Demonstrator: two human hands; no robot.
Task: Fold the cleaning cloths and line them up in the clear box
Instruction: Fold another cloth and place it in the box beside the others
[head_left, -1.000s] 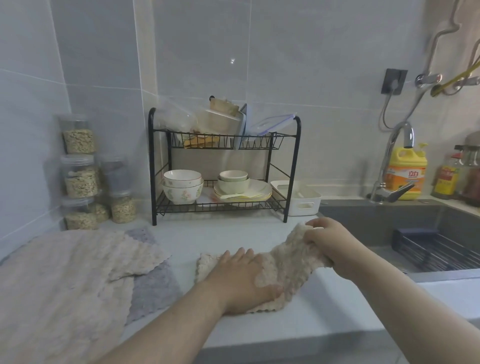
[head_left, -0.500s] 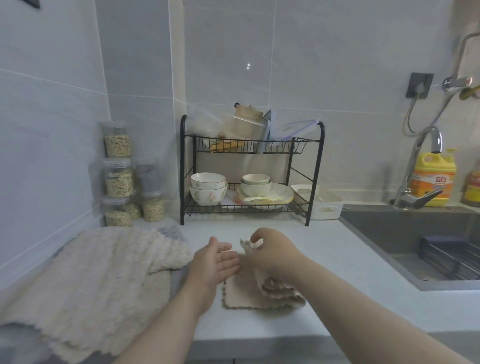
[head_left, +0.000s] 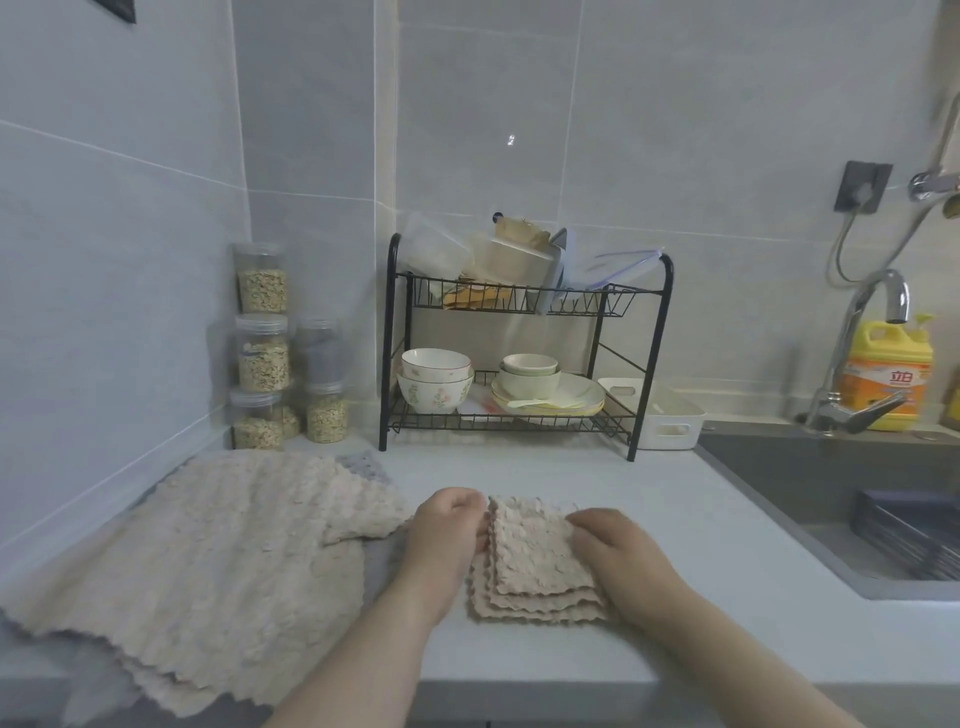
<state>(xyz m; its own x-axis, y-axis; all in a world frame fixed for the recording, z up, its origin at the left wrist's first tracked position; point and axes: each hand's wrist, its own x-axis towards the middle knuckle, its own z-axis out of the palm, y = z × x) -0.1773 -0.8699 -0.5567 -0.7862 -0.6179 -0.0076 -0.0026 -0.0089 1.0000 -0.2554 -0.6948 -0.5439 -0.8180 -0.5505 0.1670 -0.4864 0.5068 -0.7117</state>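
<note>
A beige cleaning cloth (head_left: 535, 561), folded into a small layered square, lies on the counter in front of me. My left hand (head_left: 452, 525) grips its left edge with curled fingers. My right hand (head_left: 615, 548) holds its right edge, with bent fingers on top. A pile of unfolded beige cloths (head_left: 208, 561) is spread over a grey cloth (head_left: 363, 462) at the left. Clear plastic containers (head_left: 439, 254) sit on the top shelf of the black rack (head_left: 649, 358).
Bowls and plates (head_left: 545, 384) fill the rack's lower shelf, and a white basket (head_left: 670, 421) stands beside it. Jars of grain (head_left: 260, 353) are stacked in the left corner. The sink (head_left: 831, 483), tap (head_left: 872, 343) and a yellow detergent bottle (head_left: 891, 374) are at the right.
My right hand has brought the cloth's lifted end over to the left and laid it down into a folded square. My left hand moved from on top of the cloth to its left edge.
</note>
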